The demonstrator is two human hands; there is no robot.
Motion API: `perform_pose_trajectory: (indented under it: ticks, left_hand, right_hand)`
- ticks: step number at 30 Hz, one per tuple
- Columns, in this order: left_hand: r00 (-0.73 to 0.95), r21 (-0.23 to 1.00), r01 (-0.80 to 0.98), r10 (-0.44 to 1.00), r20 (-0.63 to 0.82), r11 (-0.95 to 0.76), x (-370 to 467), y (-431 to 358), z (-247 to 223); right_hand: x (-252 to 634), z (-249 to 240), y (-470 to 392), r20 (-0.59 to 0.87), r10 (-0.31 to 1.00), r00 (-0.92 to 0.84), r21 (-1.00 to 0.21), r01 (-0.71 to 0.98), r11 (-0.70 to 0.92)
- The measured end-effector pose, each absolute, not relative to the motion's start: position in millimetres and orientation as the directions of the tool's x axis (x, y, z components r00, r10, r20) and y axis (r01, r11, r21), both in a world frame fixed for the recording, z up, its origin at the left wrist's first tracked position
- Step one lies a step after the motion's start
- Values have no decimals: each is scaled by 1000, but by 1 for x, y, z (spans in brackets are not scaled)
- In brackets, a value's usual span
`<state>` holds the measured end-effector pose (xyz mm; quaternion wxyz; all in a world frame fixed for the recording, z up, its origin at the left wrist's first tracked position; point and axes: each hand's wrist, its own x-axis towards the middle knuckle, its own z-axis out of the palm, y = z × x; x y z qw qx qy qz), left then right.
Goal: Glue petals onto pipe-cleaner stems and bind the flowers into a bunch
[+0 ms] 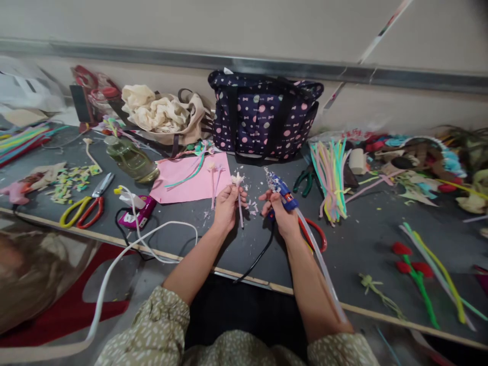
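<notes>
Between the fingers of my left hand (225, 207) is a small flower (237, 179) with a pale head and a thin lilac stem pointing down. My right hand (285, 216) grips a blue hot glue gun (284, 190), its nozzle end covered in pale scraps. From the back of the gun a long clear glue stick (320, 264) runs along my right forearm. The gun's nozzle is apart from the flower. Pale fuzzy clippings (252, 206) are scattered on the dark table between my hands. Two more pale flowers (212, 175) lie on a pink sheet (183, 190) beside my left hand.
Red-handled scissors (318, 234) lie partly behind my right forearm. Green-handled pliers (304, 182) and bundled pipe cleaners (331, 178) are to the right. Left are a bottle (131, 160), scissors (89, 203), a power strip (139, 213) and white cable (114, 269). A dark patterned bag (263, 119) stands behind.
</notes>
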<state>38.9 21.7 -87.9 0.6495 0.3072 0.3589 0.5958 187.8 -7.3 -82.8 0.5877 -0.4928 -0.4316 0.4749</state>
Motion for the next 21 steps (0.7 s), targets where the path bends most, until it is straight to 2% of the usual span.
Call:
perform_pose_trajectory:
  ticks: [4,9,14,21]
  left_hand:
    - [68,772,-624,993,-97,118,38,22,-86]
    - [83,740,-656,989,-125,149,37,24,-85]
    - [56,757,-632,984,-170,167,37,23,-86]
    - [12,773,-622,988,-152,127,38,24,-89]
  right_hand:
    - [188,-87,-5,-33,990,140,-985,-174,-9]
    - [188,-84,-6,-38,985,167,-988,-152,-13]
    - [192,-83,-4,34,963,268,-989,-132,71]
    - [195,-83,-4,61,965,255,-986,-134,98]
